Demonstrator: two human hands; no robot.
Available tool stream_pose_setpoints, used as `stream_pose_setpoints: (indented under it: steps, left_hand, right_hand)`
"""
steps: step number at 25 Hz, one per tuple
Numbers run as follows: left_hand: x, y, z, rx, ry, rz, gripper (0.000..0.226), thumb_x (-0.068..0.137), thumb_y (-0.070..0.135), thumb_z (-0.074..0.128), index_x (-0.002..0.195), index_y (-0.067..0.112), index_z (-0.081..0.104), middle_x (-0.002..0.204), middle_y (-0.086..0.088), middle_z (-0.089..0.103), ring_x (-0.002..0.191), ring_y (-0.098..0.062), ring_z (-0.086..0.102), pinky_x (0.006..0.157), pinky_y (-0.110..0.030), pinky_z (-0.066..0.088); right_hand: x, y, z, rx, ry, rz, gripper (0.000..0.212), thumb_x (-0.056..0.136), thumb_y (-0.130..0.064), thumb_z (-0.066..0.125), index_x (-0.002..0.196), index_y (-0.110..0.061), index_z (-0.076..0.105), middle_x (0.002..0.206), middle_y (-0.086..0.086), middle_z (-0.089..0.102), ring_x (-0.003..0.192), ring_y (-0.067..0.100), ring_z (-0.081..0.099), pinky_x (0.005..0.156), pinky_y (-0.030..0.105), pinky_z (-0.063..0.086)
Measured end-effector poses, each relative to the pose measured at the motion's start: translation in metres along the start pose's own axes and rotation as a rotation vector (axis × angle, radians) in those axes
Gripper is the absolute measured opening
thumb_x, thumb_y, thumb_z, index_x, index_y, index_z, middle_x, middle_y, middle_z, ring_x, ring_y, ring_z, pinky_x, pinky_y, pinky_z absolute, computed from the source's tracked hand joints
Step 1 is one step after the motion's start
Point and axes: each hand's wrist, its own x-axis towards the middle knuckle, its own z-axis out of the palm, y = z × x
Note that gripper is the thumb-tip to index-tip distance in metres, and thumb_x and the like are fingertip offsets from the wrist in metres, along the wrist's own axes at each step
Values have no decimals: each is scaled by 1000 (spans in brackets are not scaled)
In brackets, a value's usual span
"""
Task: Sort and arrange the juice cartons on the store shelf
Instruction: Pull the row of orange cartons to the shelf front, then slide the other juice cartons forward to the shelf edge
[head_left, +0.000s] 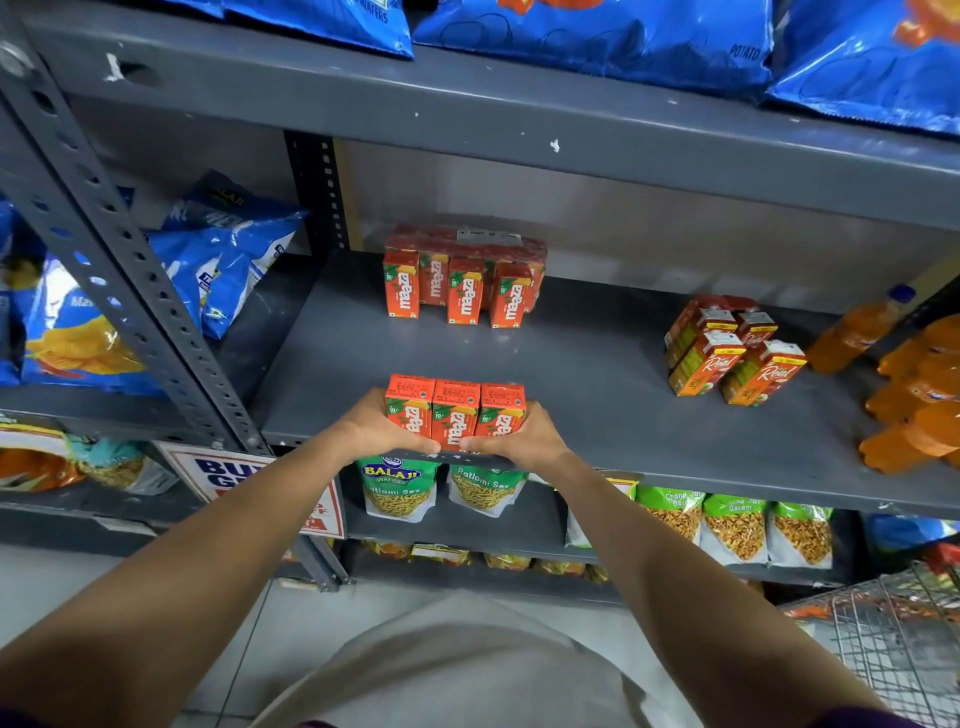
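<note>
Three orange Maaza juice cartons (455, 408) stand side by side at the front edge of the grey shelf (597, 364). My left hand (376, 426) presses their left side and my right hand (522, 434) their right side, so the row is squeezed between both hands. Further back, more Maaza cartons (462, 283) stand upright in front of a shrink-wrapped pack. To the right, several Real juice cartons (732, 348) stand in a loose cluster.
Orange drink bottles (914, 384) lie at the shelf's right end. Blue chip bags (208, 254) fill the left bay and the shelf above. Green snack packets (400, 488) hang on the shelf below. A wire basket (893, 639) sits at lower right.
</note>
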Motion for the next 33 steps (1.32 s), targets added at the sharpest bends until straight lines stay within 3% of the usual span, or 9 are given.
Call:
stream_pose_setpoints:
  steps: [7,10,12,15,18,22,26,30,33]
  left_hand:
    - [-6,-10,-6,-56,-15,34,54,55,19,92,100,26,62,99,3,71,88,-12,67,84,-35,55]
    - [-20,-39,-9,-165,288,115,47,57,14,91,90,24,60,86,5,63,62,-7,49,59,-13,44]
    - [-35,-60,-2,-134,425,160,29,65,14,86,69,19,58,66,3,56,56,-11,43,54,-16,40]
    - [-48,-62,39,85,252,247,38,76,15,77,49,20,51,51,3,51,49,-7,44,58,-25,40]
    - [-30,-18,97,194,93,427,35,75,28,72,46,24,53,51,5,52,47,-4,44,54,-22,39]
    - [-7,71,178,213,34,557,29,74,31,68,57,8,64,60,3,58,52,-9,50,57,-22,43]
    - [26,135,232,183,135,533,28,76,35,68,58,14,62,59,7,55,56,-14,54,59,-29,48]
    - [75,166,260,109,173,411,24,76,34,76,87,15,68,91,-2,68,83,-21,65,77,-33,53]
    - [106,181,262,64,247,238,60,71,42,79,120,16,56,125,-6,58,117,-24,56,99,-37,46]
  right_hand:
    - [-6,4,-16,-48,-58,-59,73,55,-32,91,116,-28,53,109,-9,67,98,7,65,88,31,53]
    - [-16,23,-50,11,-84,-126,83,53,-26,92,123,-20,50,123,-4,62,113,10,61,94,27,50]
    - [-27,43,-80,96,-17,-108,64,63,-6,85,119,-6,55,120,6,63,106,11,64,92,23,52]
    - [-38,76,-125,66,153,-54,28,75,4,74,102,-1,65,96,14,70,77,4,69,87,31,55]
    - [-39,100,-161,-8,290,-36,11,77,-3,75,83,-11,71,83,16,72,78,17,68,86,39,53]
    - [-43,120,-193,-149,422,-39,9,80,-10,73,72,-15,71,70,7,70,58,-2,62,64,17,51]
    - [-46,148,-227,-254,674,2,28,79,-22,74,60,-11,57,63,7,61,63,23,61,63,31,47]
    - [-24,161,-275,-138,775,76,39,73,-33,79,85,-7,52,92,13,56,82,24,56,76,43,52]
    - [-12,162,-310,155,702,87,54,74,-29,80,108,-15,40,105,12,50,76,21,59,52,37,57]
